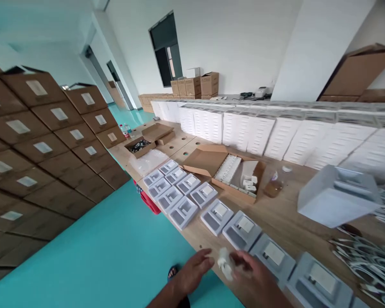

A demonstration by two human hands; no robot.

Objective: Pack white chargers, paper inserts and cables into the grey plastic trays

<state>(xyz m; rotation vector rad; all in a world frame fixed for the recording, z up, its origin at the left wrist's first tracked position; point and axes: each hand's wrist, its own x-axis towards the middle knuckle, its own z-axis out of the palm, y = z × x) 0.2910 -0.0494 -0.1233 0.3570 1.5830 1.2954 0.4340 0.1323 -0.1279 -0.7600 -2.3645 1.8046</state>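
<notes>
Small white piece [225,264], blurred, above the near edge of the desk [284,209], in the grip of the right hand [252,267], with fingers closed around it. Left hand [195,267] just beside the piece, holding nothing, with fingers loosely parted. Beyond both hands, grey trays [183,212] in rows along the desk edge, several with a white block inside. Behind these, an open cardboard box [234,191] with white parts inside, near a bottle [273,187]. Farther right, a heap of white cables [368,256].
</notes>
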